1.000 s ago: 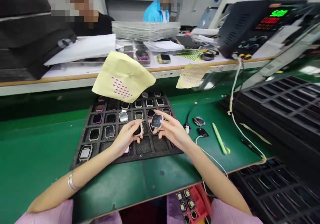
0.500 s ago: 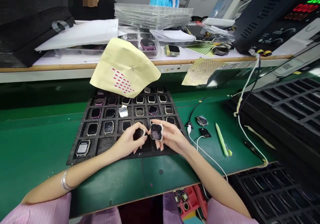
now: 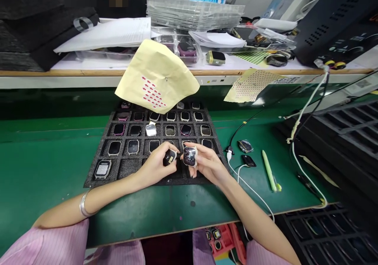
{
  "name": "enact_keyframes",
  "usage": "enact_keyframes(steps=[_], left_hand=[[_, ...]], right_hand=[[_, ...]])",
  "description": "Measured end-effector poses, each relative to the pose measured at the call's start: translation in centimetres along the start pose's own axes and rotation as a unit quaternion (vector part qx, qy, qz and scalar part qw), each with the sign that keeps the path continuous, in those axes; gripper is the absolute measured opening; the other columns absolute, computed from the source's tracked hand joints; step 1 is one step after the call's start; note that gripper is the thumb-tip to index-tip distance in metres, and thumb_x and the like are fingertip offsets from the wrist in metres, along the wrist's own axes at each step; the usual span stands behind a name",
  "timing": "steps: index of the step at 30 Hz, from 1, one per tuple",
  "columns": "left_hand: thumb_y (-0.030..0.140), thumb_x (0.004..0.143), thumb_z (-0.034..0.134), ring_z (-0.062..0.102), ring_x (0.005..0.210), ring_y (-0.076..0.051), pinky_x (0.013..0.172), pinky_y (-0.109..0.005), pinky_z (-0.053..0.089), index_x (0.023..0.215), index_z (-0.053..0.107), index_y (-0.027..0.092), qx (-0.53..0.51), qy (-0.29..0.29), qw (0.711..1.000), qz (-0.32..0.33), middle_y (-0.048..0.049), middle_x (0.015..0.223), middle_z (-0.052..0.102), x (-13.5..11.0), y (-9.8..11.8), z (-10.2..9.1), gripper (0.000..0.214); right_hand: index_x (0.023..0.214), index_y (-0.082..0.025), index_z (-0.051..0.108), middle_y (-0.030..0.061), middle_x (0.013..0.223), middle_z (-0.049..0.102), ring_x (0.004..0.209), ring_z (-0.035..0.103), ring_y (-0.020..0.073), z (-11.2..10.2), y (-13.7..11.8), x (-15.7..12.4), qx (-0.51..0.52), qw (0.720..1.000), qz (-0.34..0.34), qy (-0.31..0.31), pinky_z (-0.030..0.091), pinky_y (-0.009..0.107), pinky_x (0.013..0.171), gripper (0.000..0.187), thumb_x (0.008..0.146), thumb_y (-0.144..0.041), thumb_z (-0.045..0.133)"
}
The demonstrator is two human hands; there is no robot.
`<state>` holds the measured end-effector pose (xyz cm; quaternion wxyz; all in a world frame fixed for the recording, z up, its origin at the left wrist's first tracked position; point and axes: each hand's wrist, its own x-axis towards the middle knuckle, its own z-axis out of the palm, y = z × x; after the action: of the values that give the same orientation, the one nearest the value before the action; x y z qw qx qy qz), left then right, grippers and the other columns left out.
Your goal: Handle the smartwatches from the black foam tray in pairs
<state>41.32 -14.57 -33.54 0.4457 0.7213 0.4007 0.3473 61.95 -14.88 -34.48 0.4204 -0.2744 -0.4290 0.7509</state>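
Observation:
My left hand (image 3: 158,162) is closed around a dark smartwatch (image 3: 170,157) with a light rim, tilted toward the other hand. In my right hand (image 3: 208,162) is a second smartwatch (image 3: 189,156), a pale case with a dark screen that shows some lit marks. The two watches are close together but apart, above the front of a black foam tray (image 3: 126,169). Strapless watches fill many of the tray's compartments. One watch (image 3: 103,169) at the front left shows a lit white screen. A silvery white piece (image 3: 151,130) lies among the dark ones.
Right of the tray lie a charging cable (image 3: 229,154), a small black puck (image 3: 248,160), a wrapped round piece (image 3: 245,146) and a green pen (image 3: 269,170). Yellow sheets (image 3: 158,76) hang from the shelf edge (image 3: 100,81). Black trays (image 3: 339,127) are stacked at right. Two people sit beyond.
The view has shifted, so the scene sits a little to the right. The left watch has turned, exposing more of its face. Lit marks on the right watch's screen look brighter. Both hands keep their hold.

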Motion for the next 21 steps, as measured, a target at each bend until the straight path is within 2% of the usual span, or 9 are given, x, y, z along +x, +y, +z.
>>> enact_keyframes(steps=[10,21], left_hand=[[0.012,0.073,0.052,0.052,0.078,-0.016,0.072,-0.027,0.040,0.089,0.051,0.019,-0.007,-0.013,1.000,-0.013,0.0000,0.084,0.055,0.13,0.21,-0.33,0.018],[0.008,0.075,0.051,0.049,0.077,-0.014,0.071,-0.025,0.038,0.091,0.049,0.019,-0.016,-0.021,1.000,-0.010,0.0010,0.084,0.051,-0.07,0.77,-0.34,0.019]], right_hand=[[0.123,-0.020,0.061,0.0049,0.085,0.066,0.060,0.067,0.0178,0.47,-0.43,-0.37,-0.021,1.000,-0.006,0.011,0.058,0.029,0.053,0.043,0.082,-0.027,0.072],[0.123,-0.020,0.062,0.0043,0.081,0.066,0.060,0.068,0.0180,0.68,-0.63,-0.59,-0.015,1.000,-0.021,-0.002,0.058,0.028,0.053,0.042,0.083,-0.025,0.071]])
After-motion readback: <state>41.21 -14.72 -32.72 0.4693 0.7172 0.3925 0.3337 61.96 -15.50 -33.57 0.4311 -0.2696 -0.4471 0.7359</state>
